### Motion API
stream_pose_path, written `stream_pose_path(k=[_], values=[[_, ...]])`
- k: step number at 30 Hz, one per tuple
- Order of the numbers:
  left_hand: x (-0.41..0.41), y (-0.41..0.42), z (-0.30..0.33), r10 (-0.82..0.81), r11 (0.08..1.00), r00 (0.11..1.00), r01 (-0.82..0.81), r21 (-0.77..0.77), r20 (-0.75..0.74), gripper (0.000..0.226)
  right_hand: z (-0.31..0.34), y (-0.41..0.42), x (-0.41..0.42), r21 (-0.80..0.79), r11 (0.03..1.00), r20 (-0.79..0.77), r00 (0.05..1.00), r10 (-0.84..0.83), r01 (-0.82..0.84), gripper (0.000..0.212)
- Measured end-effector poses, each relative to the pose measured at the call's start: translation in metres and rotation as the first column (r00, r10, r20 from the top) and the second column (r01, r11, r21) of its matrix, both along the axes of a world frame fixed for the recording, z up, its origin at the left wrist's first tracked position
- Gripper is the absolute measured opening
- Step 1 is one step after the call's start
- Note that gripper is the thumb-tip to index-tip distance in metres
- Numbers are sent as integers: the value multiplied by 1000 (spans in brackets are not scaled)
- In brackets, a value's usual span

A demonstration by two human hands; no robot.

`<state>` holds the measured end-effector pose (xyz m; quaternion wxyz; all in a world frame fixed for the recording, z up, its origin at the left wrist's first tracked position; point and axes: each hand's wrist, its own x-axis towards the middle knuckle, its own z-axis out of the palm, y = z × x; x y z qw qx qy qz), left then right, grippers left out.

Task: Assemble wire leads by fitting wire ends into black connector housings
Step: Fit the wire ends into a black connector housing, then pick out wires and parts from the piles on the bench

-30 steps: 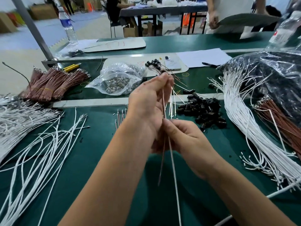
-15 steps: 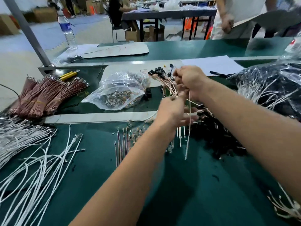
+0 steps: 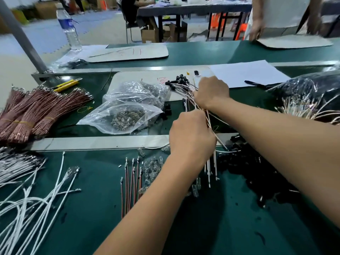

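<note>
So the whole setup sits on a green workbench point(image 3: 95, 208) with a metal strip point(image 3: 95, 142) running across it. On the near side there's loose white wires point(image 3: 36, 196) on the left, a few red wires point(image 3: 131, 183) lying side by side in the middle, some tiny clear bits just beside those, and a heap of black connector housings point(image 3: 257, 173) on the right. Past the strip: bundled brown wires point(image 3: 42, 109) at left, a yellow tool point(image 3: 67, 84) behind them, a clear bag of metal terminals point(image 3: 123, 116), a pale board point(image 3: 147, 78) and white paper point(image 3: 246, 72) with a pen on its near edge.
</note>
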<state>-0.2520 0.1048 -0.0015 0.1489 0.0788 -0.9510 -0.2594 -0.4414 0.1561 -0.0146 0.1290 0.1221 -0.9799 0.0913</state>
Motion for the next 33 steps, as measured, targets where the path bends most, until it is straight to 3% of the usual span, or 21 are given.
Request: stream_pose_path(k=[4, 8, 10, 13, 15, 19, 23, 28, 30, 33], values=[[16, 10, 9, -53, 998, 998, 52, -18, -32, 7, 26, 20, 18, -26, 998, 81, 995, 53, -51, 49], [40, 25, 12, -107, 994, 994, 107, 30, 10, 11, 50, 53, 52, -97, 995, 114, 993, 44, -33, 40], [53, 35, 12, -128, 992, 991, 127, 27, 36, 14, 57, 70, 73, -251, 967, 195, 977, 85, -34, 30], [68, 54, 11, -135, 991, 989, 135, -1, 55, 15, 56, 92, 109, -563, 825, 350, 916, 197, 38, 25], [79, 71, 7, -181, 983, 982, 182, -4, 61, 11, 49, 106, 132, -624, 780, 343, 914, 215, 51, 23], [99, 94, -10, -210, 976, 976, 206, 71, 61, 26, 37, 125, 171, -672, 739, 299, 928, 220, 41, 23], [108, 96, -18, -192, 980, 981, 192, 55, 4, 38, 26, 140, 201, -790, 612, 245, 930, 275, 28, 23], [120, 78, -5, -112, 981, 990, 124, 149, -88, 16, 30, 150, 224, -873, 488, 109, 980, 166, 15, 26], [126, 53, 4, 23, 974, 981, 21, 224, -192, 14, 33, 140, 239, -822, 569, 88, 987, 133, -3, 27], [145, -1, 7, 261, 925, 894, -124, 361, -364, 10, 31, 103, 277, -593, 799, 153, 960, 234, -101, 33]])
